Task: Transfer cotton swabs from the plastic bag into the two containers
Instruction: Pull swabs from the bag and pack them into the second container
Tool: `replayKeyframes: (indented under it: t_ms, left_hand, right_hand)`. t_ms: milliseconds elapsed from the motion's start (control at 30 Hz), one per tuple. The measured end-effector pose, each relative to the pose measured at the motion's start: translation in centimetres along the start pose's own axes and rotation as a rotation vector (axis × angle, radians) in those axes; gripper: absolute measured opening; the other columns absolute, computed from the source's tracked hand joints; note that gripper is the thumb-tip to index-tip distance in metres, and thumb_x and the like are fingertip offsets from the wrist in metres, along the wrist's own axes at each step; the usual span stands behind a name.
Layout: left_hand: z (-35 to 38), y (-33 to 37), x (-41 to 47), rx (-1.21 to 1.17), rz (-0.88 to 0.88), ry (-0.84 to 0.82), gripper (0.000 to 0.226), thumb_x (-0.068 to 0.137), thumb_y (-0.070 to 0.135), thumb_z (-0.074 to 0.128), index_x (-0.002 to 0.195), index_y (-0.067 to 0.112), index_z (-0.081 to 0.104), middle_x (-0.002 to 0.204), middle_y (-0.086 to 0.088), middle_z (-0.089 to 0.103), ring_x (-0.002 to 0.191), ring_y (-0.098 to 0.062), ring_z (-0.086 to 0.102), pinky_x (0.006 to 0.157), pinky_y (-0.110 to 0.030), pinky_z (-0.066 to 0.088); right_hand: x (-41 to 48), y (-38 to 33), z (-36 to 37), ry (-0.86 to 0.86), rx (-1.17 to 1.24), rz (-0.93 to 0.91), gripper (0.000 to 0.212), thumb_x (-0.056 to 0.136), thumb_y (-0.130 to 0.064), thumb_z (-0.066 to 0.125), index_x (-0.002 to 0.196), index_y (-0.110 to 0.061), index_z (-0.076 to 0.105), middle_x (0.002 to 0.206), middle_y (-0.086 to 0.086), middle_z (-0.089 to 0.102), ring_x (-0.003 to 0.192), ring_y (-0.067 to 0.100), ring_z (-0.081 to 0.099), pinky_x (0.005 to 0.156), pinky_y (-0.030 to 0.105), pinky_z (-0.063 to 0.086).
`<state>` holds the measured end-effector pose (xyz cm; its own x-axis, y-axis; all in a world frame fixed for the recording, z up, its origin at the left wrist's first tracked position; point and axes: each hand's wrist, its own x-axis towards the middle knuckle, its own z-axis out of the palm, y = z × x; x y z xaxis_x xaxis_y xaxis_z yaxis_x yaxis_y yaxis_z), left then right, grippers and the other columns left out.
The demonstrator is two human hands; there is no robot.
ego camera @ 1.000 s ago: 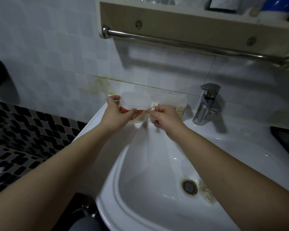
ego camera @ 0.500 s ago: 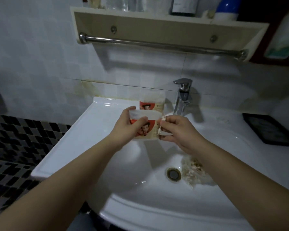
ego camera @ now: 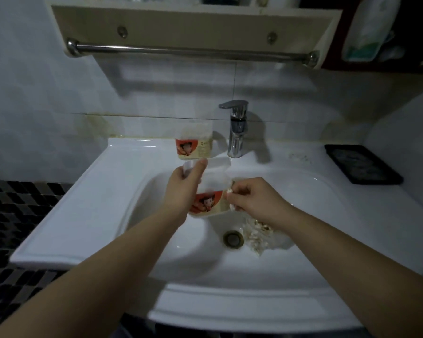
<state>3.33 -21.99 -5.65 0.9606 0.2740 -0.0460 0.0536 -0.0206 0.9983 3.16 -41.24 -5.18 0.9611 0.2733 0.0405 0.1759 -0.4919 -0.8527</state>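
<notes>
- White sink (ego camera: 83, 203) across the lower half, backed against a pale tiled wall.
- Beige shelf (ego camera: 193, 23) up on that wall, with a metal towel bar (ego camera: 181, 50) along its underside.
- Black tray (ego camera: 362, 164) flat on the sink's right ledge, well apart from both hands.
- Left hand (ego camera: 181, 191) over the basin, fingers and thumb wrapped round a container.
- Right hand (ego camera: 254, 198) just beside it, fingers curled together and pinching small white ends (ego camera: 229, 191); too blurred to say more about them.
- Chrome faucet (ego camera: 237, 130) upright at the back of the basin.
- Held container (ego camera: 215, 181), translucent with a red-and-cream label, tilted slightly above the basin, its right edge near the pinched white ends.
- Second container (ego camera: 194, 142) with the same label, upright on the back ledge just left of the faucet.
- Crumpled plastic bag (ego camera: 257, 235) in the basin under the right wrist, just beside the drain, pale cotton swabs showing through it.
- Round metal drain (ego camera: 233, 238) at the basin's bottom.
</notes>
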Motion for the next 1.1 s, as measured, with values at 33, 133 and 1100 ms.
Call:
replayKeyframes:
  t_ms: [33, 133, 1100]
  left_hand:
    - [-0.1, 0.1, 0.1, 0.005, -0.014, -0.010, 0.062, 0.083, 0.071, 0.063, 0.119, 0.020, 0.060, 0.110, 0.000, 0.071, 0.106, -0.017, 0.067, 0.098, -0.042, 0.049]
    - [-0.7, -0.3, 0.5, 0.083, -0.026, -0.012, 0.053, 0.094, 0.065, 0.052, 0.122, 0.021, 0.056, 0.106, 0.003, 0.072, 0.105, -0.017, 0.066, 0.100, -0.045, 0.045]
    - [-1.3, -4.8, 2.0, 0.542, 0.045, -0.202, 0.024, 0.106, 0.036, 0.049, 0.123, 0.022, 0.058, 0.101, 0.004, 0.072, 0.079, -0.013, 0.075, 0.078, -0.042, 0.064]
  right_hand:
    - [0.0, 0.1, 0.0, -0.003, -0.035, -0.009, 0.027, 0.091, -0.027, 0.071, 0.065, -0.023, 0.071, 0.068, -0.010, 0.067, 0.070, 0.013, 0.065, 0.082, 0.042, 0.056]
    - [-0.2, 0.5, 0.3, -0.042, 0.004, 0.013, 0.021, 0.090, -0.028, 0.071, 0.072, -0.018, 0.074, 0.093, 0.003, 0.076, 0.086, 0.025, 0.072, 0.087, 0.048, 0.060]
    - [-0.6, 1.6, -1.6, -0.077, -0.084, 0.148, 0.022, 0.086, -0.012, 0.074, 0.106, -0.021, 0.075, 0.069, -0.004, 0.069, 0.053, 0.009, 0.061, 0.050, 0.018, 0.045]
